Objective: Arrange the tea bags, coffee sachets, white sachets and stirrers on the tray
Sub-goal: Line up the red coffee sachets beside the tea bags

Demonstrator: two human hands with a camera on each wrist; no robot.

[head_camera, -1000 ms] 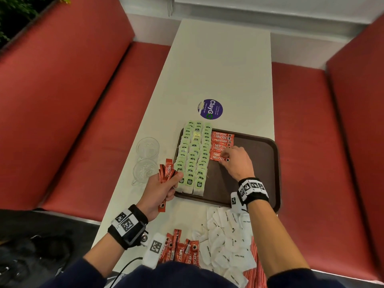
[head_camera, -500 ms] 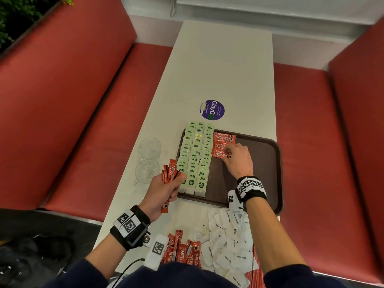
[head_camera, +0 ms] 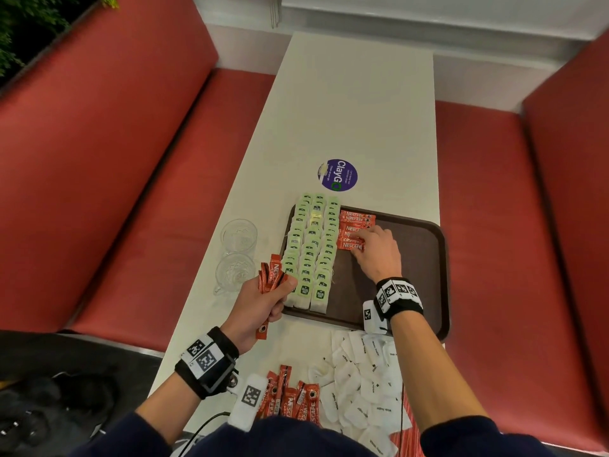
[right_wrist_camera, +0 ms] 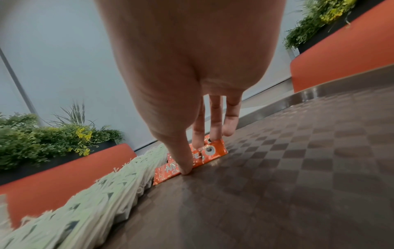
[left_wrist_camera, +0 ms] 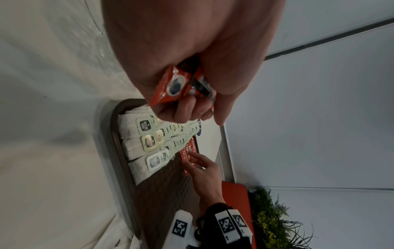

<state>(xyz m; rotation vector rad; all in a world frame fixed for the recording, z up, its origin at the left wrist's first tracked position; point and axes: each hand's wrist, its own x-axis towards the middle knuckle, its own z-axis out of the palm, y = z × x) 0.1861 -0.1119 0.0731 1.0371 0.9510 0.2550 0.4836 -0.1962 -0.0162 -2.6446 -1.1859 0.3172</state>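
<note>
Red booth seats flank the table (head_camera: 356, 103). On the tray (head_camera: 425, 258), at 12 o'clock, the right hand (head_camera: 379, 250) presses straight fingers on laid coffee sachets (head_camera: 354, 230), squaring them beside the tea bags (head_camera: 311, 252); the left hand (head_camera: 260, 305) grips spare sachets (head_camera: 272, 275), likely as supply.

Your sleeves (head_camera: 487, 437) are dark navy, pushed up to leave both forearms bare. Each wrist carries a black band (head_camera: 211, 361) set with white blocks printed with black square fiducial markers (head_camera: 397, 290). A thin black cable (head_camera: 204, 427) trails from under your left forearm.
</note>
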